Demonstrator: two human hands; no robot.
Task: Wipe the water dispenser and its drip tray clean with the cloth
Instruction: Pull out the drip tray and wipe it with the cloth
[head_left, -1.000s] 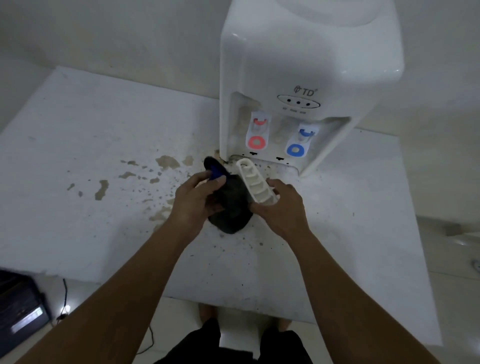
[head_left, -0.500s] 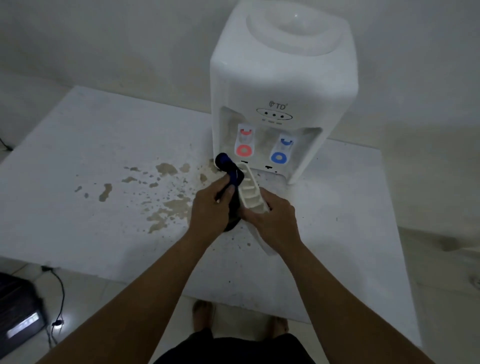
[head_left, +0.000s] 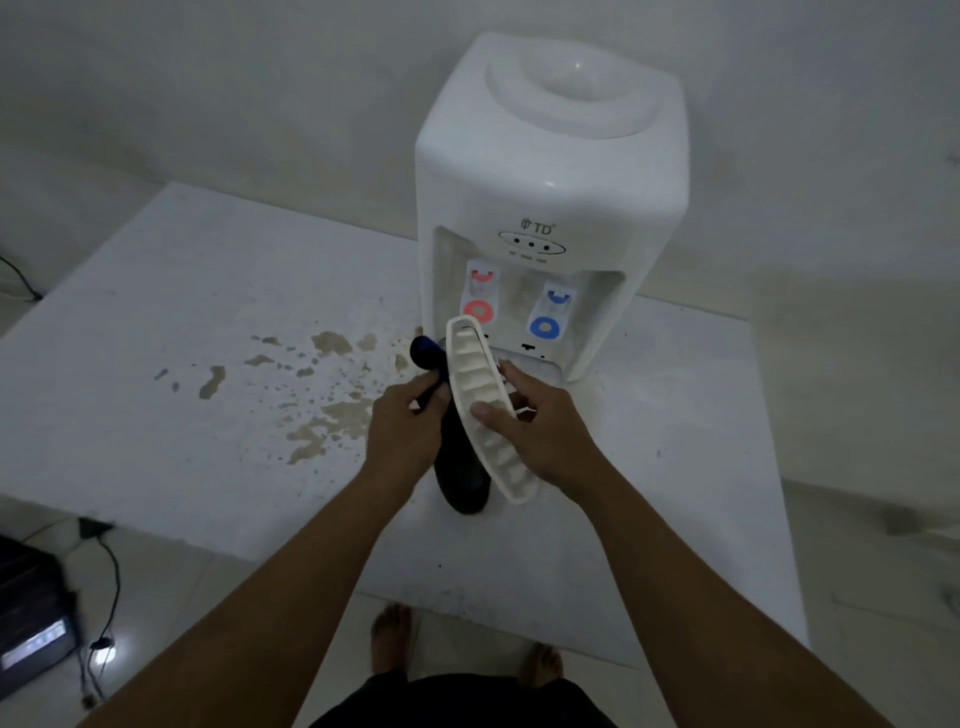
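A white water dispenser (head_left: 550, 171) with a red tap and a blue tap stands at the back of the white table (head_left: 156, 312). In front of it my right hand (head_left: 535, 431) holds the white slotted drip tray (head_left: 480, 405), tilted on edge above the table. My left hand (head_left: 405, 431) grips a dark cloth (head_left: 460, 478) with a blue end, pressed against the tray's left side. The cloth hangs down below both hands.
Brown spill stains (head_left: 322, 410) spread over the table left of my hands. A dark device (head_left: 31, 618) with a cable sits on the tiled floor at lower left. My bare feet (head_left: 392, 639) stand at the table's near edge.
The view has tilted up, showing the dispenser's top. My right hand has turned the drip tray more upright and raised it, while my left hand slid the cloth along its side.
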